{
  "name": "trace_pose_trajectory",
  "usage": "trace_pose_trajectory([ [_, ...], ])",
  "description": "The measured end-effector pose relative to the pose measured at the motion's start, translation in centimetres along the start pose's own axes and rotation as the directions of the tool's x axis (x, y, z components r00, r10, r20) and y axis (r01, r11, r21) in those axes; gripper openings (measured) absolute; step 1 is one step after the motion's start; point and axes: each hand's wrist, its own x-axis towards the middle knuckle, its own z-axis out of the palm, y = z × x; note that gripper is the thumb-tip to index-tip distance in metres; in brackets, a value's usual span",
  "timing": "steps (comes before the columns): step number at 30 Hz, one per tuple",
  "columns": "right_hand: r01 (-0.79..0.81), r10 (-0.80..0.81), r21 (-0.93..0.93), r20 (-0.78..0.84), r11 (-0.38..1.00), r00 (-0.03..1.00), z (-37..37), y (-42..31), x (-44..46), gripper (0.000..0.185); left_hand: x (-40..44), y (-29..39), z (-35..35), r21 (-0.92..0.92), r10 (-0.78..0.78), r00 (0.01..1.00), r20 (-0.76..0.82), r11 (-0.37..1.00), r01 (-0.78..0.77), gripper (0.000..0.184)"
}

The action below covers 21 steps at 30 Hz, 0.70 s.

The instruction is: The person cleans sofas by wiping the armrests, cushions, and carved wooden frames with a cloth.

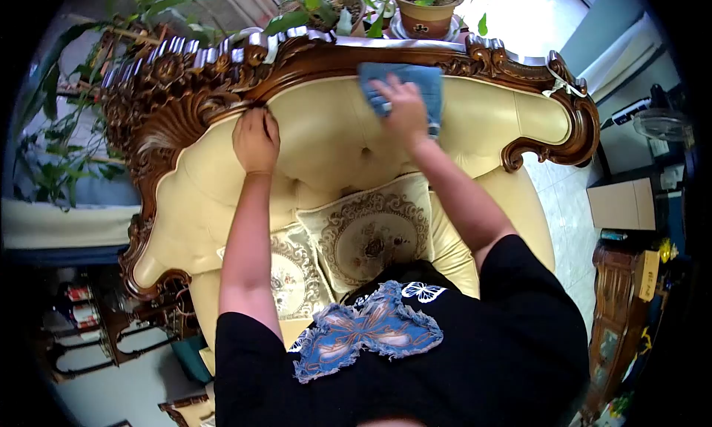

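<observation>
A cream tufted sofa (319, 123) with a carved, glossy brown wooden frame (167, 126) fills the middle of the view. My right hand (404, 108) presses a folded blue cloth (426, 78) against the upper backrest, overlapping the wooden top rail. The fingers lie over the cloth, somewhat spread and slightly blurred. To the left, my left hand (256, 140) rests at the top of the backrest, its fingers bent together over the lower edge of the wooden rail. Two patterned cushions, one cream and gold (374, 234) and one paler (289, 275), lean on the seat below my arms.
Potted plants stand behind the sofa, one in a brown pot (426, 15); leafy stems (55, 152) hang at the left. A white tie (564, 86) is knotted on the right carving. Further right are a cardboard box (621, 204) and a wooden cabinet (614, 316).
</observation>
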Motion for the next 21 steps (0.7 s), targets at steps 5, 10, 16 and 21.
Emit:
trace_pose_trajectory([
  [5, 0.118, -0.119, 0.022, 0.036, 0.993, 0.992, -2.4, 2.0, 0.9, 0.063, -0.6, -0.9, 0.5, 0.128, 0.132, 0.987, -0.094, 0.985, -0.119, 0.012],
  [10, -0.118, 0.241, -0.448, 0.227, 0.886, 0.944, -8.0, 13.4, -1.8, 0.054, -0.6, 0.1, 0.8, 0.132, 0.161, 0.974, -0.159, 0.981, -0.140, 0.009],
  [16, -0.373, 0.385, -0.612, -0.118, 0.697, 0.915, -17.8, 19.6, -7.0, 0.061, -2.9, 0.7, 1.0, 0.224, 0.155, 0.977, -0.143, 0.967, -0.121, 0.015],
  [21, -0.473, 0.491, 0.220, -0.649, 0.853, 0.582, -7.5, 20.2, -9.9, 0.065, -3.3, 0.5, 1.3, 0.272, 0.186, 0.970, -0.157, 0.952, -0.139, 0.017],
])
